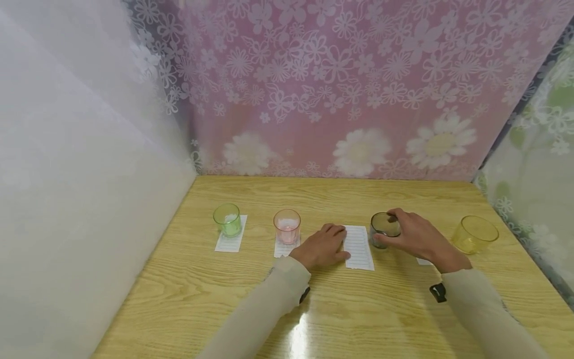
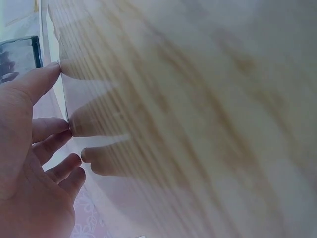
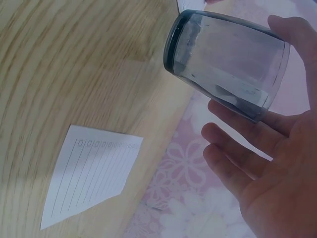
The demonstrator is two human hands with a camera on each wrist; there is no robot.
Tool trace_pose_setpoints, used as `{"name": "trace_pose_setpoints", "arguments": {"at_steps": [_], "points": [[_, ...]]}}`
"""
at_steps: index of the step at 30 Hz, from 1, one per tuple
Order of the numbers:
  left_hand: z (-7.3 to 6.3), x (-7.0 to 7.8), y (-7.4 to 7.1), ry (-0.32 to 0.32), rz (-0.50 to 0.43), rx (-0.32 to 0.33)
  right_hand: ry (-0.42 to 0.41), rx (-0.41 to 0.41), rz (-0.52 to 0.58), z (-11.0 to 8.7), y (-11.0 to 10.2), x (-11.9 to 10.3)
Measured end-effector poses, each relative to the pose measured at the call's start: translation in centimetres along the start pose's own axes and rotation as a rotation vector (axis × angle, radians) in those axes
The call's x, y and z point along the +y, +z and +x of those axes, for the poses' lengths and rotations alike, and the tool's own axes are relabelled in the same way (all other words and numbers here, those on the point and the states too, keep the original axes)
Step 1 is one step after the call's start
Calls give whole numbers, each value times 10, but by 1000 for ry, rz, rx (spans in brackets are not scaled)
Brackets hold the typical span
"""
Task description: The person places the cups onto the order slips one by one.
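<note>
Head view: wood-grain table (image 1: 179, 294), 4 tinted glasses in a loose row, nearer the far edge than the near edge. Right hand (image 1: 419, 239) grips the grey glass (image 1: 378, 228), thumb and fingers to its sides, right of the table's middle; cannot tell whether its base touches the surface. Left hand (image 1: 324, 248) low, fingers fairly straight, touching the left edge of a lined sheet (image 1: 358, 248) just left of that glass. Toward the left edge, green glass (image 1: 229, 223) on its own slip (image 1: 229, 244); between it and the left hand, pink glass (image 1: 287, 229) on a slip (image 1: 282, 251). Yellow glass (image 1: 474, 237) near the right edge.

Left wrist view: fingers apart, gripping nothing, tips at the surface; grey glass partly in frame.

Right wrist view: grey glass in right hand, tilted in frame; ruled paper (image 3: 91, 173) flat, apart from it.
</note>
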State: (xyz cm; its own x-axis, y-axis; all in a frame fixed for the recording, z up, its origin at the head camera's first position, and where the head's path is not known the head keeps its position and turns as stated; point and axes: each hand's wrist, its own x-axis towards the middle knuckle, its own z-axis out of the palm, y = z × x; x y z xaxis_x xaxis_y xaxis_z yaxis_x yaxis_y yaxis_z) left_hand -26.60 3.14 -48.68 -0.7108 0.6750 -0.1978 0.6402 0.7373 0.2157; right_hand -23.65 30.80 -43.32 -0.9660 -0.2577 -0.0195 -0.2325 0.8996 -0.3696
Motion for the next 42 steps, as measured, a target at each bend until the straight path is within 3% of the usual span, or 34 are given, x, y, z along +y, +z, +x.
{"name": "trace_pose_setpoints", "arguments": {"at_steps": [26, 42], "points": [[13, 5, 5, -21, 67, 23, -35, 4, 17, 15, 16, -24], [11, 6, 3, -30, 52, 23, -38, -23, 29, 21, 24, -34]]}}
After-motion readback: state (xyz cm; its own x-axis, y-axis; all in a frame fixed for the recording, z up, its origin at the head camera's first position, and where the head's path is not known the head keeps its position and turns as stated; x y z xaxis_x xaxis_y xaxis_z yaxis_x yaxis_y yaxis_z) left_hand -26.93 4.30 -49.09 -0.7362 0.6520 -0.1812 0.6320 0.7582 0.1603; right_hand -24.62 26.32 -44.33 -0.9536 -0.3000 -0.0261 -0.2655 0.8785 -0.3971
